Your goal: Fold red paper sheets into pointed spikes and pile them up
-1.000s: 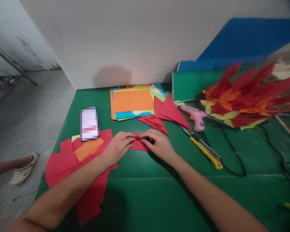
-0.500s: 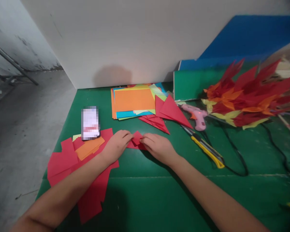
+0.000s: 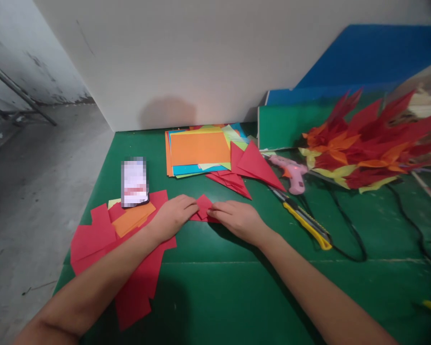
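A small folded red paper piece (image 3: 203,209) lies on the green table (image 3: 237,287) between my two hands. My left hand (image 3: 172,218) presses its fingertips on the paper's left side, fingers drawn together. My right hand (image 3: 237,219) lies over the paper's right side with the fingers close together and flat on it. Under my left forearm spreads a pile of red paper sheets (image 3: 93,239) with an orange scrap (image 3: 131,219) on top.
A phone (image 3: 134,182) lies at the left. A stack of coloured paper (image 3: 197,149) and folded red triangles (image 3: 255,165) sit behind my hands. To the right are a pink glue gun (image 3: 290,173), a yellow utility knife (image 3: 307,224), black cable (image 3: 348,230) and a red-orange paper decoration (image 3: 369,139).
Both hands have shifted slightly on the red piece, pressing it flatter. A person's foot in a sandal at the far left has gone out of view.
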Demonstrator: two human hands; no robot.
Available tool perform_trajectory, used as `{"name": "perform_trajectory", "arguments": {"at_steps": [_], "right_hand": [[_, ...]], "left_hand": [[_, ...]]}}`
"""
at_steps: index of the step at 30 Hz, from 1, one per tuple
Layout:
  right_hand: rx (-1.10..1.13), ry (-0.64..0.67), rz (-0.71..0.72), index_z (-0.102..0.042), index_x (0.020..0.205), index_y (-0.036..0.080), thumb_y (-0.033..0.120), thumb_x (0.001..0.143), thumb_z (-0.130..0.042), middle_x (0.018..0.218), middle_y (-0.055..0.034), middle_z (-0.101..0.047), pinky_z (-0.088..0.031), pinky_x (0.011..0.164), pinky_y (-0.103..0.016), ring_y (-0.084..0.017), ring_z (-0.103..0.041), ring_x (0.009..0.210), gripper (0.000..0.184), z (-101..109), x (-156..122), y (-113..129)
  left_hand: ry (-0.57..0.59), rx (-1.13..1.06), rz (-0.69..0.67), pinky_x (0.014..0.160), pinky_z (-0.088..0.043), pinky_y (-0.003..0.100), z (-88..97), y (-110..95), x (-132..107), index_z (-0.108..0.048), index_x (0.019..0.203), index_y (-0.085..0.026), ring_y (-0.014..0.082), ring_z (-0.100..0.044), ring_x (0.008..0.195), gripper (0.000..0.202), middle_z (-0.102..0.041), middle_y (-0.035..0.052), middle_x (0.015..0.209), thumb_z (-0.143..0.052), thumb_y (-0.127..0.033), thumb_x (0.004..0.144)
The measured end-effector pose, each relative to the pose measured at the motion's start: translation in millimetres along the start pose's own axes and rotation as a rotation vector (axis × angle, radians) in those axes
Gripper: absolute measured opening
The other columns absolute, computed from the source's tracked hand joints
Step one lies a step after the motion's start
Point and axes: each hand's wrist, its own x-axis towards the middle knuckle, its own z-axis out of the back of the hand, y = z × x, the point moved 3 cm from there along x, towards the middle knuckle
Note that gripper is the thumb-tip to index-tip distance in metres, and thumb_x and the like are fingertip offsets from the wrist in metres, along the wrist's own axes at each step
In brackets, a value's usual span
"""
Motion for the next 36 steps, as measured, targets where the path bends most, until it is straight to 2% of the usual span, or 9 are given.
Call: {"name": "perform_trajectory", "arguments": {"at_steps": [5, 12, 21, 28, 31, 33, 36], "right_hand": [[-0.033, 0.036, 0.042, -0.068, 0.096, 0.021, 0.018, 0.095, -0.043, 0.099, -0.0036, -0.071, -0.044, 0.066, -0.028, -0.016, -0.061, 0.080, 0.025, -1, 0, -1], [0.020, 0.051, 0.025, -0.068, 0.098, 0.022, 0.017, 0.094, -0.043, 0.099, -0.0043, -0.071, -0.045, 0.067, -0.028, -0.016, -0.060, 0.082, 0.026, 2, 1, 0], [-0.022, 0.079, 0.032, -0.067, 0.099, 0.020, 0.017, 0.095, -0.042, 0.097, -0.0051, -0.071, -0.046, 0.067, -0.028, -0.017, -0.060, 0.083, 0.026, -1, 0, -1], [-0.028, 0.115, 0.051, -0.067, 0.097, 0.019, 0.017, 0.094, -0.043, 0.092, -0.0050, -0.070, -0.045, 0.066, -0.027, -0.017, -0.059, 0.081, 0.024, -1, 1, -2], [-0.026, 0.128, 0.057, -0.066, 0.097, 0.018, 0.017, 0.094, -0.043, 0.090, -0.0052, -0.070, -0.044, 0.065, -0.027, -0.017, -0.059, 0.080, 0.024, 0, 2, -2], [-0.026, 0.131, 0.060, -0.066, 0.095, 0.017, 0.016, 0.094, -0.043, 0.088, -0.0051, -0.069, -0.043, 0.064, -0.026, -0.017, -0.058, 0.079, 0.024, 2, 3, -1], [-0.018, 0.123, 0.046, -0.067, 0.093, 0.017, 0.017, 0.095, -0.042, 0.086, -0.0055, -0.069, -0.042, 0.065, -0.026, -0.016, -0.058, 0.078, 0.025, 3, 3, 0]], "left_hand": [[0.022, 0.036, -0.042, 0.075, -0.053, 0.033, 1.9, 0, 1, -0.061, 0.097, -0.011, 0.0189, -0.060, 0.086, 0.023, -0.065, 0.0114, 0.097, -0.039, -0.014, 0.095], [0.069, -0.001, -0.055, 0.076, -0.052, 0.033, 3.3, 2, 0, -0.062, 0.098, -0.013, 0.0183, -0.060, 0.088, 0.028, -0.065, 0.0107, 0.097, -0.034, -0.015, 0.097], [0.081, 0.056, -0.012, 0.071, -0.052, 0.033, 1.2, -3, -2, -0.063, 0.099, -0.012, 0.0207, -0.060, 0.085, 0.026, -0.065, 0.0106, 0.093, -0.038, -0.016, 0.096], [0.099, 0.046, -0.026, 0.078, -0.053, 0.033, 3.1, -7, 2, -0.063, 0.095, -0.010, 0.0200, -0.061, 0.088, 0.021, -0.066, 0.0108, 0.097, -0.042, -0.012, 0.094], [0.161, 0.087, 0.015, 0.077, -0.054, 0.032, 1.7, -14, -1, -0.062, 0.100, -0.009, 0.0202, -0.064, 0.089, 0.020, -0.066, 0.0122, 0.102, -0.046, -0.007, 0.090], [0.244, 0.162, 0.081, 0.072, -0.056, 0.032, 1.2, -21, -4, -0.062, 0.103, -0.010, 0.0210, -0.066, 0.086, 0.022, -0.065, 0.0137, 0.107, -0.048, -0.005, 0.087], [0.365, 0.250, 0.134, 0.069, -0.056, 0.031, 4.0, -36, -4, -0.057, 0.118, -0.011, 0.0235, -0.066, 0.093, 0.035, -0.060, 0.0156, 0.119, -0.049, -0.004, 0.084]]}}
